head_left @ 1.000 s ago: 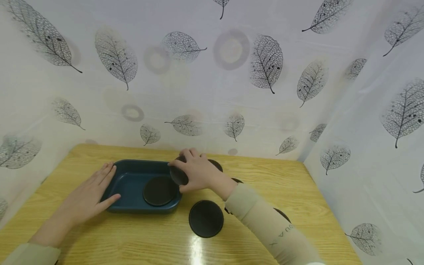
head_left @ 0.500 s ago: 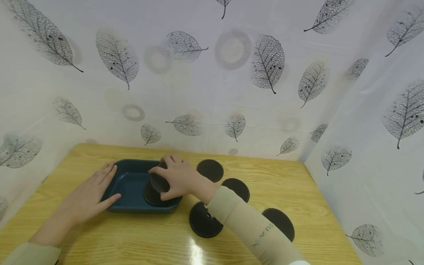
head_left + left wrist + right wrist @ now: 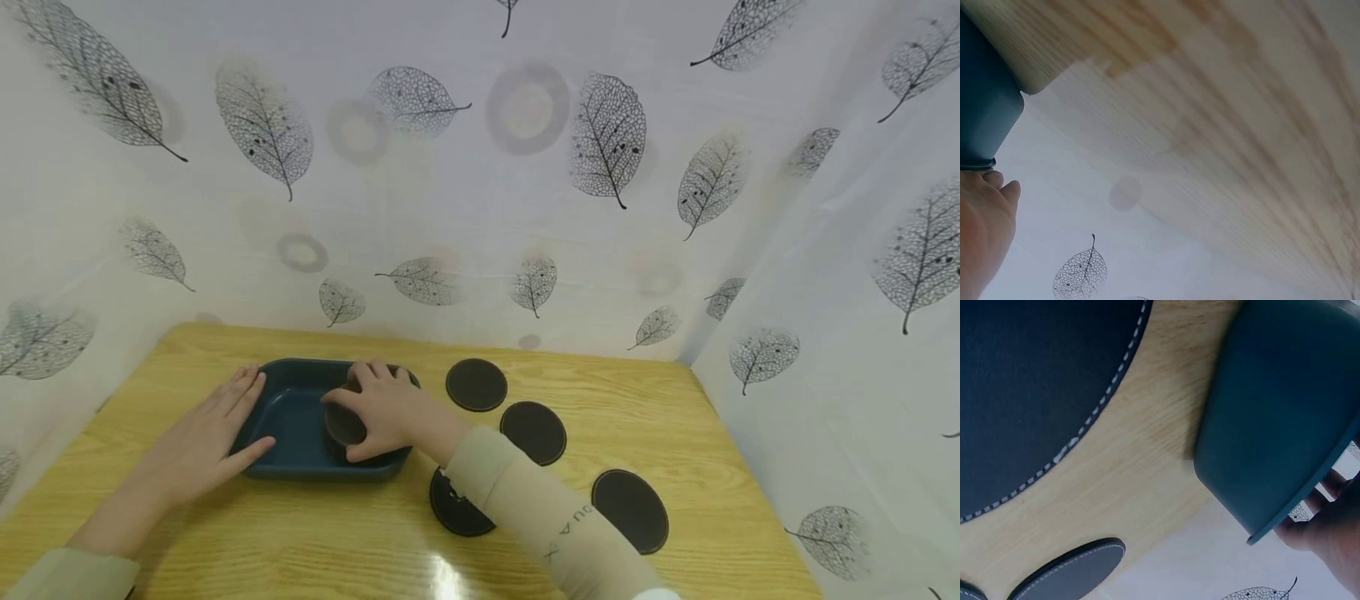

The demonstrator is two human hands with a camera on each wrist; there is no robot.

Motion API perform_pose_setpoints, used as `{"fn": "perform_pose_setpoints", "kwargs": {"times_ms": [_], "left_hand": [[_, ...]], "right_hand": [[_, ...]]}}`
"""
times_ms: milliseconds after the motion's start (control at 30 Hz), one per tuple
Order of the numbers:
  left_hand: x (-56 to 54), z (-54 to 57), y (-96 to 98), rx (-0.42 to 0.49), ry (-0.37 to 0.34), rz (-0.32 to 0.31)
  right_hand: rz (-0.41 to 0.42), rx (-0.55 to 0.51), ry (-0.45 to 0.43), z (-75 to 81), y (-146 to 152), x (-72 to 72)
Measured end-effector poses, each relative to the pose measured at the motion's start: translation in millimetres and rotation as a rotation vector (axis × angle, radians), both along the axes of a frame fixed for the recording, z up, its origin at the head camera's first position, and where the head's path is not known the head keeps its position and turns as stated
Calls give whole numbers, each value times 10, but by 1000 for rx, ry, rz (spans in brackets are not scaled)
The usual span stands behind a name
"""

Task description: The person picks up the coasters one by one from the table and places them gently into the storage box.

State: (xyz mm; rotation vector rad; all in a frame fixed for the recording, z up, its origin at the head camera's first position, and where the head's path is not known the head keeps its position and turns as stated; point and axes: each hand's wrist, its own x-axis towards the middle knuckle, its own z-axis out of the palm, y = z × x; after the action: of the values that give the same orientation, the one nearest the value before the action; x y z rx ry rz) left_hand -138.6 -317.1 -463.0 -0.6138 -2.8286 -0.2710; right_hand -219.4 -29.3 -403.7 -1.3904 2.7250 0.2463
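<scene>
A dark teal rectangular tray (image 3: 288,433) stands on the wooden table. My left hand (image 3: 191,442) rests along its left end with the fingers straight and the thumb at the near rim. Over the tray's right half, my right hand (image 3: 390,412) holds a black round coaster (image 3: 345,419) by its edges, thumb nearest me. Another coaster lies in the tray beneath it, mostly hidden now. In the left wrist view the left hand (image 3: 985,219) touches the tray's rim (image 3: 979,164). The right wrist view shows the right hand (image 3: 1332,528) partly behind the tray wall (image 3: 1279,412).
Right of the tray several black stitched coasters lie flat, including a far one (image 3: 476,384), a middle one (image 3: 534,432) and a right one (image 3: 630,510). A near coaster (image 3: 459,507) is partly under the right sleeve (image 3: 540,508). A leaf-patterned curtain (image 3: 480,208) hangs behind the table (image 3: 300,542).
My right hand has carried the coaster leftward from the tray's right rim and lowered it into the tray, over the coaster lying there. The left hand stays in place.
</scene>
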Motion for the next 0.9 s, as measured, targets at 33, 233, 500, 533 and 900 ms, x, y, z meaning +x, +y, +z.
{"fn": "perform_pose_setpoints", "kwargs": {"times_ms": [33, 233, 500, 533, 900], "left_hand": [[0, 1, 1, 0, -3, 1], [-10, -4, 5, -5, -7, -4], [-9, -5, 11, 1, 2, -10], [-7, -3, 10, 3, 3, -9], [-2, 10, 14, 13, -7, -11]], "right_hand": [[-1, 5, 3, -16, -3, 1], [-8, 5, -6, -102, 2, 0], [11, 2, 2, -167, 24, -13], [16, 0, 6, -163, 30, -13], [45, -24, 45, -26, 139, -63]]}}
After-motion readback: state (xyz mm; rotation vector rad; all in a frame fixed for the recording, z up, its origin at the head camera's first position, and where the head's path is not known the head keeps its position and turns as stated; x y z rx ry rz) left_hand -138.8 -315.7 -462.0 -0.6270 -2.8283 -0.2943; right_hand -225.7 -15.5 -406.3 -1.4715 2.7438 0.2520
